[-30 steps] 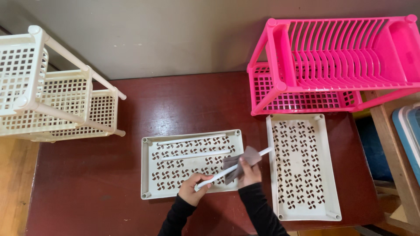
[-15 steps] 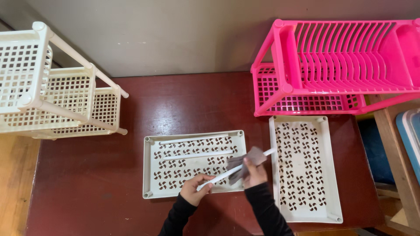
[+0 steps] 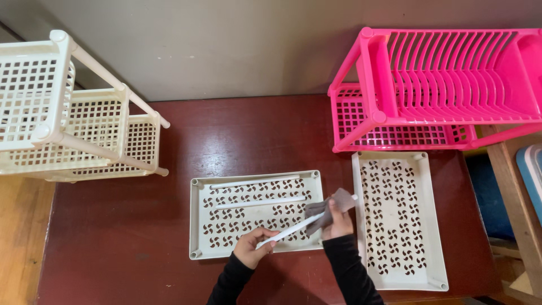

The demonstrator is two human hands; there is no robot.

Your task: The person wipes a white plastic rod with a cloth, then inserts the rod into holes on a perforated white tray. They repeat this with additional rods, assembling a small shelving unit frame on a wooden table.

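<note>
My left hand [image 3: 253, 247] grips the lower end of a thin white plastic rod [image 3: 293, 230] that slants up to the right. My right hand [image 3: 338, 222] holds a grey cloth [image 3: 330, 206] wrapped around the rod's upper part. Both hands hover over the near right corner of a cream perforated tray [image 3: 199, 214] lying flat on the dark red table [image 3: 113, 237]. Two more white rods [image 3: 257, 183] lie inside that tray. A second cream perforated tray [image 3: 432, 237] lies lengthwise just to the right of my right hand.
A pink plastic dish rack [image 3: 440, 90] stands at the table's back right. A cream multi-tier basket rack [image 3: 62, 118] lies tilted at the left edge. A wooden piece [image 3: 516, 203] and a blue thing are at the far right. A grey wall runs behind.
The hands, rod and cloth stay at the same spot over the tray; the cloth has shifted slightly along the rod. The view has drifted a little.
</note>
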